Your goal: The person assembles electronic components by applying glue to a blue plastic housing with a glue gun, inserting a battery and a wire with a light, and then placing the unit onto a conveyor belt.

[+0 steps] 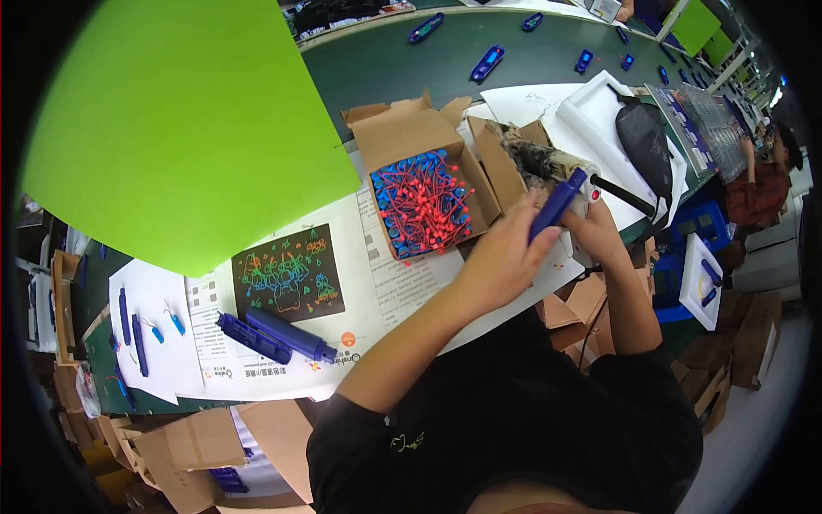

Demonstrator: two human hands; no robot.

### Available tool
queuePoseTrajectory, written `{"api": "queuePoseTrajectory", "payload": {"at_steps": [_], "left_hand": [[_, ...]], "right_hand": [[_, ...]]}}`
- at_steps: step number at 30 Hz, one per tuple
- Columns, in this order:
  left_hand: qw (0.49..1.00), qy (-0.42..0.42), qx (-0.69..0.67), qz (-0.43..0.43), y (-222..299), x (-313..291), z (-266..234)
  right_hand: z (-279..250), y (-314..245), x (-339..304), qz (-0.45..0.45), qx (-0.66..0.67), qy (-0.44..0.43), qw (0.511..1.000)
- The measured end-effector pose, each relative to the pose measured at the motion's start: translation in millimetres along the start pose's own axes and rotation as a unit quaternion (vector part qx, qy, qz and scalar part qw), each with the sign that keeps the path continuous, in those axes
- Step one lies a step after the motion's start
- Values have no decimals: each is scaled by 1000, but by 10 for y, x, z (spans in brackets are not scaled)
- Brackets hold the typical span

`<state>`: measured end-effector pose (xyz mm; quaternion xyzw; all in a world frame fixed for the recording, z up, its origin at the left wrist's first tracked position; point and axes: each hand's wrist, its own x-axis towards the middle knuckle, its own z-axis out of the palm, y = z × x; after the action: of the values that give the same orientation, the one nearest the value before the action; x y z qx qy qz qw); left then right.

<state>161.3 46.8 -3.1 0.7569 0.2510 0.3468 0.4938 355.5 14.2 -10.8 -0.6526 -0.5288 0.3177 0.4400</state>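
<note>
My left hand (511,261) is closed around a dark blue, tube-shaped plastic casing (558,204), tilted up to the right. My right hand (594,233) is just right of it, fingers curled by the casing's far side; what they grip is mostly hidden. Behind the casing is a soiled whitish device (572,163) with a red spot and a black rod (625,195). It lies against an open cardboard box (499,163) with dark, stained contents. To the left, another cardboard box (381,137) holds many small blue round parts with red wires (425,206).
Two dark blue casings (291,334) lie on printed sheets at left, near slim blue parts (139,343). A large green panel (188,120) rises at far left. Blue casings (487,64) dot the green belt behind. A black pouch (644,141) rests on white foam at right.
</note>
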Motion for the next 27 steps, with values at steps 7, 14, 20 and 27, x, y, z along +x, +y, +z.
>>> {"api": "queuePoseTrajectory", "payload": {"at_steps": [7, 14, 20, 27], "left_hand": [[984, 16, -127, -124, -208, 251, 617], [967, 73, -195, -149, -71, 189, 457], [798, 115, -557, -200, -61, -719, -243], [771, 266, -532, -225, -443, -1356, -220]], "right_hand": [[-677, 55, -85, 27, -65, 67, 995], [-1310, -855, -313, 14, -87, 270, 959], [-1755, -1277, -692, -101, 47, 244, 963], [-295, -887, -788, 68, 208, -84, 972]]}}
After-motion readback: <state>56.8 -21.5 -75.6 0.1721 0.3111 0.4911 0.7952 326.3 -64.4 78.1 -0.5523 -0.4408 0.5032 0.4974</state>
